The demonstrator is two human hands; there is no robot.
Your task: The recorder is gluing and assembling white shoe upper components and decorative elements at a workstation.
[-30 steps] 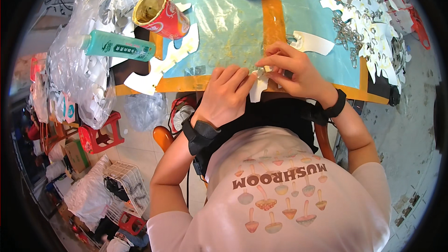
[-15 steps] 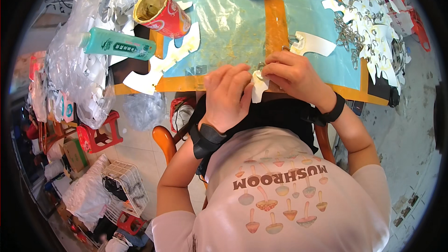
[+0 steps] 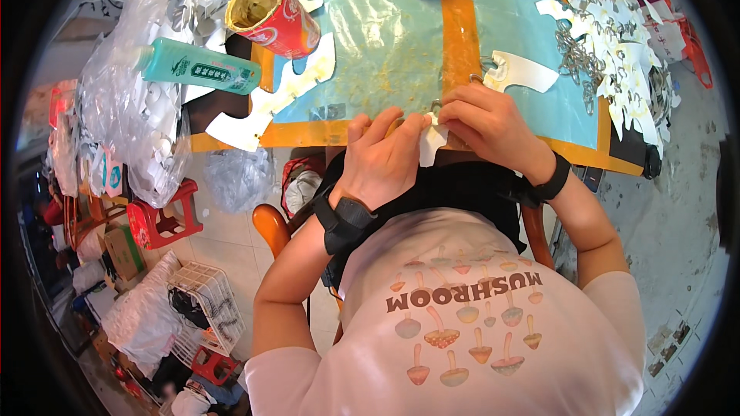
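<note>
At the table's near edge, a small white cut piece (image 3: 432, 148) hangs between my two hands, with a metal ring (image 3: 436, 105) at its top. My right hand (image 3: 487, 125) is closed in a pinch on the piece beside the ring. The fingertips of my left hand (image 3: 381, 156) press on its left side, the thumb mostly hidden. Just beyond my right hand lies a curved white piece (image 3: 526, 72) folded round another ring (image 3: 487, 63). To the left, larger white pieces (image 3: 297, 88) carry yellowish smears and overlap the table edge.
A red paper cup (image 3: 293, 31) of tan paste with a stick stands at the left, near a teal bottle (image 3: 204, 67). Farther left are plastic bags (image 3: 139, 108). Metal rings (image 3: 580, 58) and a heap of white pieces (image 3: 628, 81) cover the right side. Orange tape borders the blue tabletop (image 3: 378, 31).
My left hand has moved slightly right, bringing its fingertips onto the white piece. My right hand keeps its pinch. The whole view has shifted a little.
</note>
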